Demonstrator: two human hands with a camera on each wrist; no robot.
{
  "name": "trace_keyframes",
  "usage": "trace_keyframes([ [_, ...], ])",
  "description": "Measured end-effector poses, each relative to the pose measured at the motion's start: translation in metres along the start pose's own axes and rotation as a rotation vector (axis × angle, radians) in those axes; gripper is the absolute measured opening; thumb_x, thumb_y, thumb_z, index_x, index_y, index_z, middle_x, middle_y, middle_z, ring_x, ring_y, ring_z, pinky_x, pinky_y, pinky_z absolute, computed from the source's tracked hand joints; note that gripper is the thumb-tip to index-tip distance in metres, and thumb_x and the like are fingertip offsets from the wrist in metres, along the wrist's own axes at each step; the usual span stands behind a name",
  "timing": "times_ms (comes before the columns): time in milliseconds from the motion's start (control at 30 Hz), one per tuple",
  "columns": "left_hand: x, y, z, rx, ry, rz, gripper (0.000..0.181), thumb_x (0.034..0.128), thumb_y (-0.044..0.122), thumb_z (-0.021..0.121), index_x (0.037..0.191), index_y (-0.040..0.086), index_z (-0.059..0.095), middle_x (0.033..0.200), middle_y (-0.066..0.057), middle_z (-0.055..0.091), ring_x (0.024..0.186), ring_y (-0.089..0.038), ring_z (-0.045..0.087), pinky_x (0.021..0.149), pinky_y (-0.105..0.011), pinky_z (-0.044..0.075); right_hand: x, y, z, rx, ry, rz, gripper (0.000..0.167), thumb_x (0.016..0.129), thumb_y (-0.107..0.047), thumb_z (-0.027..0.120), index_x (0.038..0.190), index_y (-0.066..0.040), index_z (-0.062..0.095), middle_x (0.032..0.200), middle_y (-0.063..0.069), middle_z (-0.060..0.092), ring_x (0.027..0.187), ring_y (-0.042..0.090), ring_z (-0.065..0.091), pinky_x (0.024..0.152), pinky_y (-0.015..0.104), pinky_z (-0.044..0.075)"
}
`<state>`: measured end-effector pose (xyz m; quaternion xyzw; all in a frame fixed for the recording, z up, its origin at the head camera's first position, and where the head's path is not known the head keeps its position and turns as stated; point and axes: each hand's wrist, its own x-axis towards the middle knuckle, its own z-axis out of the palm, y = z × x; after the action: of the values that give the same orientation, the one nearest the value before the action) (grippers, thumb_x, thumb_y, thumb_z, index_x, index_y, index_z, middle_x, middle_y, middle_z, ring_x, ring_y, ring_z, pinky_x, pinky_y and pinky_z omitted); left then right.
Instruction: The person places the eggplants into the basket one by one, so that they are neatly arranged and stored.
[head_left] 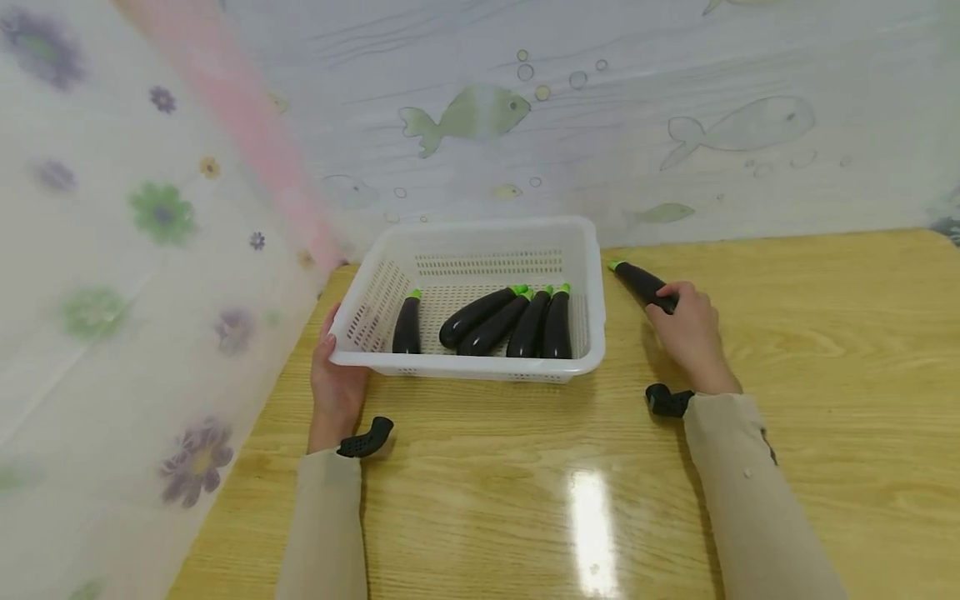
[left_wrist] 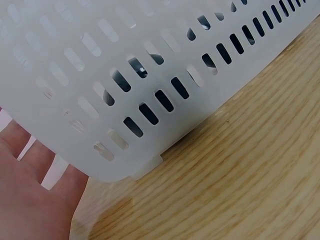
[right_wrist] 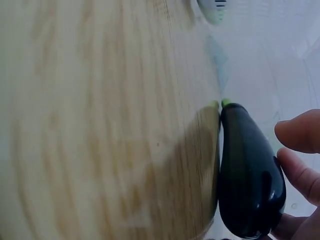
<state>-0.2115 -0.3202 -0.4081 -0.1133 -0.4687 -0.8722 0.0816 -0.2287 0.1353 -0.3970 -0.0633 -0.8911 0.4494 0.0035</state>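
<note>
A glossy dark eggplant with a bright green stem end lies on the table, right of a white plastic basket. My right hand is at its thick end, with fingers curled about it. In the right wrist view one finger touches the eggplant, while the thumb appears slightly off its surface. My left hand holds the basket's left front corner by the rim. Several more eggplants lie inside the basket, one apart at the left and the rest grouped to the right.
The wood-grain table carries a bright light reflection near the front. A patterned sheet with fish hangs right behind the table, and a flowered one stands along its left side. Dark devices are worn on both wrists.
</note>
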Motion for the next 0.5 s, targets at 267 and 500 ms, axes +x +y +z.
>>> trace_keyframes([
  [267,-0.0014,0.0005,0.0035,-0.024,-0.009,-0.005,0.056,0.0882,0.027,0.045,0.139,0.016,0.025,0.142,-0.01,0.025,0.129,-0.028,0.02,0.101,-0.044,0.017,-0.0018,-0.0024,0.0009,0.013,0.009,-0.054,0.042,0.091,-0.03,0.043,0.118,0.003,0.045,0.142,0.023,0.019,0.123,0.047,0.022,0.093,0.056,0.024],
  [500,-0.0005,0.0011,0.0041,-0.016,-0.014,0.001,0.061,0.0881,0.028,0.044,0.141,0.013,0.018,0.142,-0.011,0.025,0.129,-0.029,0.02,0.1,-0.045,0.018,-0.001,-0.0045,0.0005,-0.072,-0.046,-0.113,0.048,0.093,-0.034,0.042,0.125,0.001,0.046,0.142,0.026,0.015,0.124,0.051,0.014,0.095,0.059,0.017],
])
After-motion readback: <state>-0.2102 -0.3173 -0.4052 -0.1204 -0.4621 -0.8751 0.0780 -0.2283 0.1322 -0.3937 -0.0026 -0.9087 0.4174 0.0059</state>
